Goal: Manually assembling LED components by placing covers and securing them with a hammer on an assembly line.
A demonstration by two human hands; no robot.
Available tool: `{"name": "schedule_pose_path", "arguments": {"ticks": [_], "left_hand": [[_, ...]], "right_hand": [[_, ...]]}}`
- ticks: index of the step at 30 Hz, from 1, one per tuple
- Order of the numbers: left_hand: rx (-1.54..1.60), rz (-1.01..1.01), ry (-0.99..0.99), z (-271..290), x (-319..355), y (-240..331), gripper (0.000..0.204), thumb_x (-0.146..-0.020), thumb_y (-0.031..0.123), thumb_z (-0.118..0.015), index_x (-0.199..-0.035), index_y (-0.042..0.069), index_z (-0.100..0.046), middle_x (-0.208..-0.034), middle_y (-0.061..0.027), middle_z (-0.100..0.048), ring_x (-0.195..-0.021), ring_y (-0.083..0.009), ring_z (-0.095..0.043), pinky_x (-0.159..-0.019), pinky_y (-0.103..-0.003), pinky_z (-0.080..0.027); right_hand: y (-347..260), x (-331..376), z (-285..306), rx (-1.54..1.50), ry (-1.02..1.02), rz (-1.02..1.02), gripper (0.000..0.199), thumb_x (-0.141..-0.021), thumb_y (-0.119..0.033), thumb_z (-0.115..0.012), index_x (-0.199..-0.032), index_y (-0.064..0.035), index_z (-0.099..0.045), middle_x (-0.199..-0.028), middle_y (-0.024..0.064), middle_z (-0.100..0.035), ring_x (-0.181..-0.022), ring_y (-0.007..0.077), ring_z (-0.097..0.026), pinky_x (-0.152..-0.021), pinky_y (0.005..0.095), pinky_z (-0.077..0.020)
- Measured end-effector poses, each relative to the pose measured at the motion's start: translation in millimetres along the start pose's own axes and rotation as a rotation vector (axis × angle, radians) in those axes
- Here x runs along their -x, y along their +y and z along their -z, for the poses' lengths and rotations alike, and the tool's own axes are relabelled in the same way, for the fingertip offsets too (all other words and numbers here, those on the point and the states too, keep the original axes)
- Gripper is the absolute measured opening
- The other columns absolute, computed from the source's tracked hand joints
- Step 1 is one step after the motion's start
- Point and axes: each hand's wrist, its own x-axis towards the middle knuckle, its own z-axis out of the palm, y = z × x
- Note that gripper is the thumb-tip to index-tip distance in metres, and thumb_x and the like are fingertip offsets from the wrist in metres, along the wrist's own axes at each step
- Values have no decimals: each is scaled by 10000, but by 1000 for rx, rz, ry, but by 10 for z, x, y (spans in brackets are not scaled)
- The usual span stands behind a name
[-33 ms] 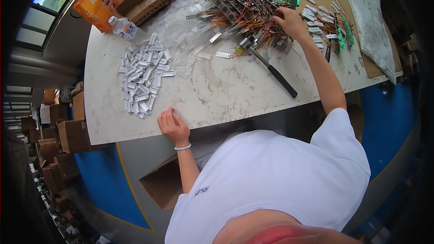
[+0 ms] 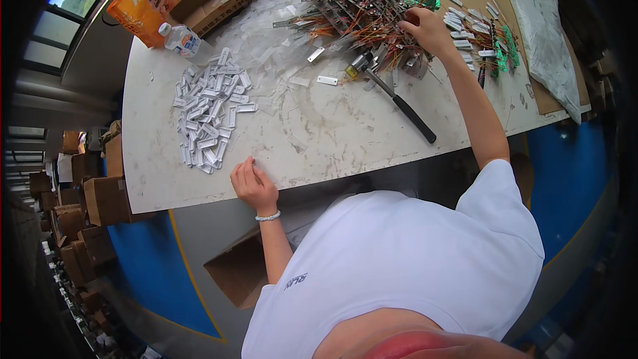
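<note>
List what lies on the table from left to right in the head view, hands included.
Pile of small white plastic tags → left hand at the table's near edge → hammer → right hand on the heap of wired parts → small green circuit boards → grey sheet.

A workshop or small assembly plant is shown. A worn white worktable [image 2: 319, 139] is spread with a heap of wired circuit boards [image 2: 362, 10], a pile of small white plastic tags [image 2: 209, 116] and a hammer [image 2: 395, 96]. Stacks of cardboard boxes [image 2: 86, 199] are seen along the floor at the left, and large windows [image 2: 63, 6] at the upper left.
</note>
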Motion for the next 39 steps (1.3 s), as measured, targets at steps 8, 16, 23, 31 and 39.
{"name": "schedule_pose_path", "arguments": {"ticks": [8, 16, 23, 31, 39], "left_hand": [[6, -39, 27, 52, -8, -31, 252, -809, -15, -573, -1033, -24, -687, -932, -136, -679, -928, -344, -615, -821, -437, -501], [34, -31, 54, 38, -21, -2, 251, -823, -24, -584, -1047, -10, -696, -947, -112, -702, -943, -321, -631, -822, -425, -511], [111, -11, 24, 51, -65, 23, 280, -828, -45, -609, -1093, -10, -694, -1033, -135, -680, -993, -325, -617, -854, -428, -507], [270, -83, -190, 175, -142, 463, 313, -825, 2, -643, -1134, 22, -691, -1162, -128, -634, -1070, -340, -566, -905, -437, -490], [228, -126, -289, 92, -158, 458, 276, -834, 19, -654, -1106, 6, -696, -1189, -135, -620, -1127, -356, -529, -936, -443, -487]], "right_hand": [[-904, 100, 868, -481, 35, 195, 381, -843, -323, -785, -974, 27, -712, -787, 79, -692, -695, 127, -609, -645, 292, -481], [-2216, 934, -413, 54, -27, 199, 343, -837, -289, -761, -1050, -40, -662, -947, 117, -638, -873, 345, -689, -735, 442, -563], [-2457, 1266, -1029, -1048, -398, 163, 323, -895, -194, -720, -1172, -31, -697, -997, 73, -668, -900, 165, -650, -735, 299, -527], [-2455, 1433, -499, -1843, -767, -71, 353, -977, -92, -588, -1298, 51, -624, -1112, 109, -686, -931, 125, -617, -780, 275, -499], [-2445, 1539, -240, -1993, -838, -101, 416, -1007, -116, -527, -1361, 102, -539, -1128, 118, -631, -881, 143, -553, -743, 303, -454]]}}
